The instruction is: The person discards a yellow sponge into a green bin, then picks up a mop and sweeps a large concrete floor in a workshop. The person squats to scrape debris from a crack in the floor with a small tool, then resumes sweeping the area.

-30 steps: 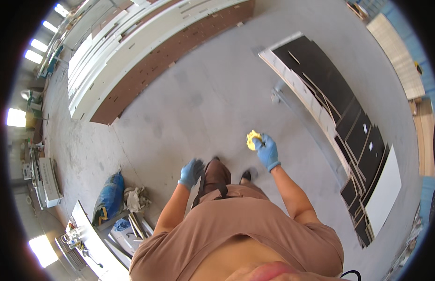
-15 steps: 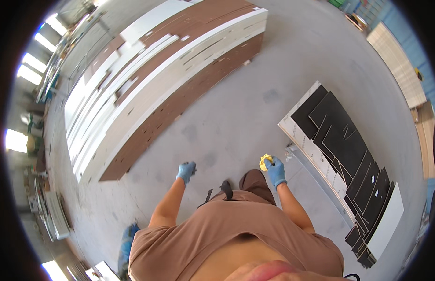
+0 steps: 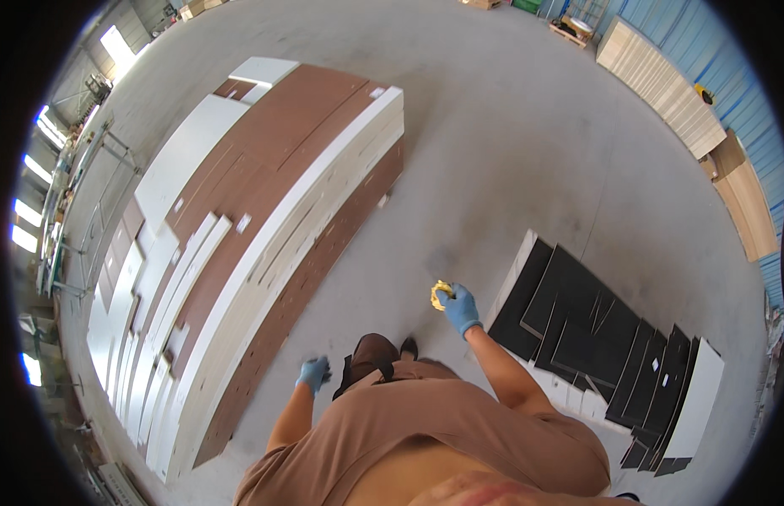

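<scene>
The crumpled yellow cloth-like wad (image 3: pixel 440 296) has shifted leftward to just right of frame centre, grasped by the blue-gloved right hand (image 3: pixel 460 309). The blue-gloved left hand (image 3: pixel 312 374) is lower left of centre; I cannot tell whether it's clenched.

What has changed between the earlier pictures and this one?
The person has walked forward: the brown-and-white panel stack and black panels sit lower in view; the blue sack has left it. Nothing visibly grasped or released; the right hand still holds the crumpled yellow cloth.
</scene>
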Demonstrator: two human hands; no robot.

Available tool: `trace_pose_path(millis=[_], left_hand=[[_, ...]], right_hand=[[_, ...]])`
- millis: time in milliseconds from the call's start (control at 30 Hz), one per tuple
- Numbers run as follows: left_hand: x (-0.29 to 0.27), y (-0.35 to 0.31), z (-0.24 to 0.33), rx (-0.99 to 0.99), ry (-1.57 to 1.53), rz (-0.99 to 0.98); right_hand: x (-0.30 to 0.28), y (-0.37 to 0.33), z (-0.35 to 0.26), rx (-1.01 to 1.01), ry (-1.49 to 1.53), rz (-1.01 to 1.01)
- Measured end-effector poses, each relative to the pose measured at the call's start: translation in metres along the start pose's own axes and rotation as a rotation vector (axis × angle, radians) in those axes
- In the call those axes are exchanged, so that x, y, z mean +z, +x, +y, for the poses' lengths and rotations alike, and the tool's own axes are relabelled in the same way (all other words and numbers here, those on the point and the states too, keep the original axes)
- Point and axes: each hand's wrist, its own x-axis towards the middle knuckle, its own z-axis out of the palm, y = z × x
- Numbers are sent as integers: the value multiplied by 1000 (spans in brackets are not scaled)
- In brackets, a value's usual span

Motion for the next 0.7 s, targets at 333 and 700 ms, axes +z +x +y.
trace_pose_path(millis=[333,700], left_hand=[[118,151,329,286,335,62],[562,146,811,814,553,-632]], right_hand=[[-21,322,-48,109,37,174],[-129,561,-75,318,162,414]])
